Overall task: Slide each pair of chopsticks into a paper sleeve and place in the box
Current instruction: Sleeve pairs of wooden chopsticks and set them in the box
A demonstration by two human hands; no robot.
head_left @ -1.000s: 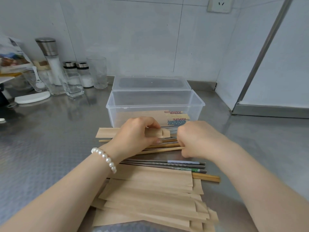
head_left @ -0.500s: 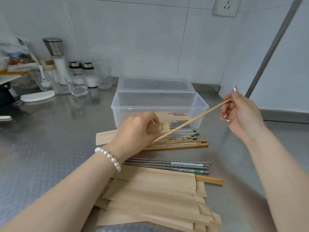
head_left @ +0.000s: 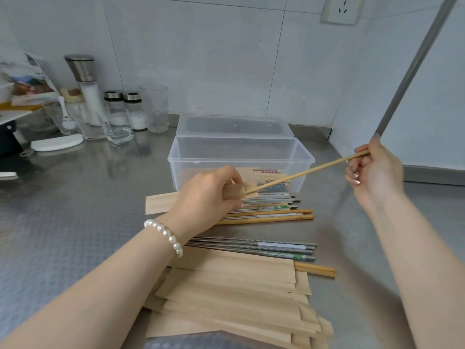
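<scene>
Clear plastic box [head_left: 305, 161] stands open on the steel counter [head_left: 63, 210], its lid [head_left: 235, 125] tipped behind, and holds several filled sleeves with printed ends; how many I cannot tell through the wall. The left hand [head_left: 203, 195] pinches the mouth of a paper sleeve [head_left: 161, 204], hiding its middle. The right hand [head_left: 375, 172] grips a wooden chopstick [head_left: 305, 172], its long axis sloping from upper right down-left, tip at the sleeve mouth.
</scene>
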